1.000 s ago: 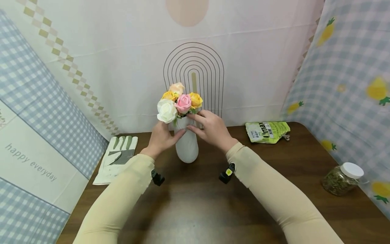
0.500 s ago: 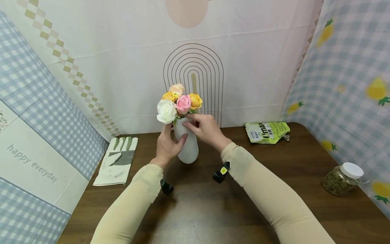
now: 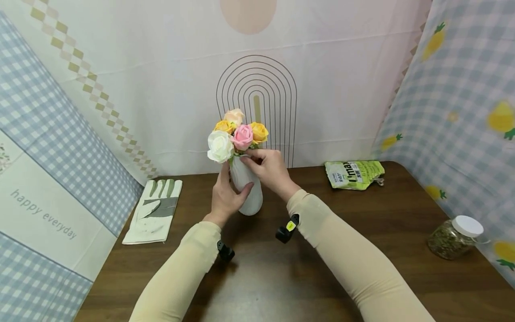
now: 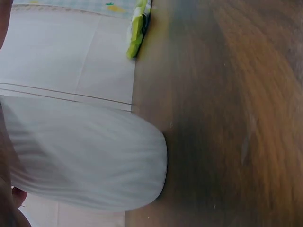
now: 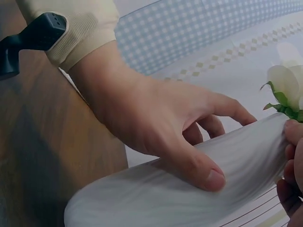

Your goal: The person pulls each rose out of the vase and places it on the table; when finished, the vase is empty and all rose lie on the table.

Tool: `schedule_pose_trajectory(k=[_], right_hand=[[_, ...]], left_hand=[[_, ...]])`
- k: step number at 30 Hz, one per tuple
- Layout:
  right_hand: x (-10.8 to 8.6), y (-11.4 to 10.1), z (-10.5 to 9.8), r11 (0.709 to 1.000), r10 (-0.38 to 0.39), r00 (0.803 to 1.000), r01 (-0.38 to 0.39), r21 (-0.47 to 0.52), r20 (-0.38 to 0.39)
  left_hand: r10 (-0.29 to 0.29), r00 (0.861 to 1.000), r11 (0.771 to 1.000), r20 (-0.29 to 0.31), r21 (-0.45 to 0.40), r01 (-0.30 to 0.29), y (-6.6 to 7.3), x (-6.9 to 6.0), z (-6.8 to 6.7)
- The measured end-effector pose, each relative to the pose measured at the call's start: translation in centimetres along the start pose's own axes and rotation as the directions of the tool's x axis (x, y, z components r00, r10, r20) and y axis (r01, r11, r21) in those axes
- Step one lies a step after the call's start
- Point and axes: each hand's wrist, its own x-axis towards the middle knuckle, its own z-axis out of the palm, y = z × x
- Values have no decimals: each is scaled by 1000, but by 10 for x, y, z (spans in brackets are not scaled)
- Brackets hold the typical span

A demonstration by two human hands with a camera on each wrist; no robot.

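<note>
The 5 flowers [image 3: 243, 137] sat in the vase [image 3: 252, 197], stood on the table [image 3: 257, 281]; L hand [image 3: 226, 195] gripped its body, R hand [image 3: 272, 172] pinched its rim. Prob. mostly done, only adj. left.

I've got flowers [image 3: 243, 137] in the vase [image 3: 251, 203] on the table [image 3: 257, 277], glove [image 3: 154, 214] left, packet [image 3: 354, 174] right, jar [image 3: 450, 239] farther right, in front.

Left arm [image 3: 181, 273]: pale-sleeved, reaching forward and inward.
Left wrist [image 3: 213, 218]: bare beyond the cuff.
Left hand [image 3: 226, 196]: gripping; thumb spread from the partly curled fingers.
Right arm [image 3: 348, 257]: pale-sleeved, reaching forward and inward.
Right hand [image 3: 272, 171]: farther forward than the left; 2 tips, thumb and index, close together.
Hands: near each other.
</note>
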Motion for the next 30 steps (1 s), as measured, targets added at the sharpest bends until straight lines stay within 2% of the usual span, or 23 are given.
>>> schedule_pose_trajectory(k=[7, 14, 21, 27, 30], right_hand=[[3, -4, 4, 991, 66, 995, -57, 120, -70], [8, -8, 3, 981, 107, 993, -96, 168, -58], [20, -18, -5, 963, 119, 985, -84, 255, -124], [18, -19, -8, 971, 156, 980, -128, 203, -126], [17, -20, -9, 970, 169, 981, -149, 191, -92]], left_hand=[[0, 1000, 1000, -6, 26, 0, 4, 0, 2], [-8, 1000, 999, 1, 35, 8, 5, 0, 3], [-1, 1000, 1000, -1, 10, 1, 5, 2, 2], [-1, 1000, 1000, 1, 28, 1, 3, -1, 2], [-6, 1000, 1000, 1, 25, 6, 1, -3, 3]])
